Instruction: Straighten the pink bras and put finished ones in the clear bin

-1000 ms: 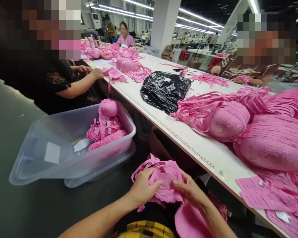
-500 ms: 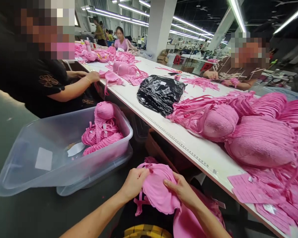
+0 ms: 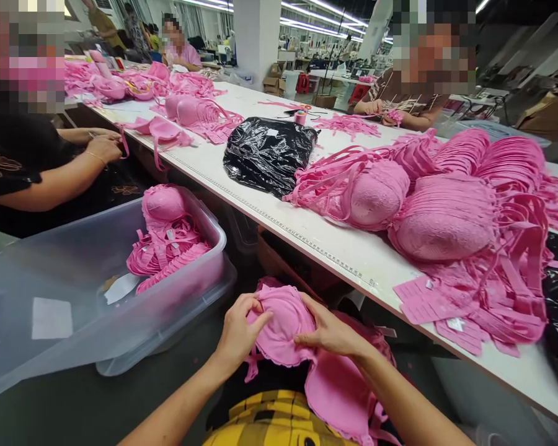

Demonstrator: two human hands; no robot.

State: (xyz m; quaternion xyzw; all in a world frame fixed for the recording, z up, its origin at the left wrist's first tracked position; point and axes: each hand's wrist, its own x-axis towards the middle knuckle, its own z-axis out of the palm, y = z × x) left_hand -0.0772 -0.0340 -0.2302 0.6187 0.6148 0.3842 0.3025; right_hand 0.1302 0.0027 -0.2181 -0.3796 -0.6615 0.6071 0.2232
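Note:
A pink bra is held above my lap, the inner side of one cup facing me. My left hand grips the cup's left edge, thumb on the inside and fingers curled behind. On the other side, my right hand pinches the cup's right edge between thumb and fingers. The second cup hangs down below my right wrist, with straps beside it. A thin strap end dangles under my left hand. The fingertips behind the fabric are hidden.
Stacked pink bras lie on the white table at the right, near a black plastic bag. A clear plastic bin holding more bras stands at the left. One co-worker sits left; another works across the table.
The view has swung to the right. My left thumb has moved onto the inside of the cup, and my right hand has shifted slightly along its edge. Both hands keep hold of the bra.

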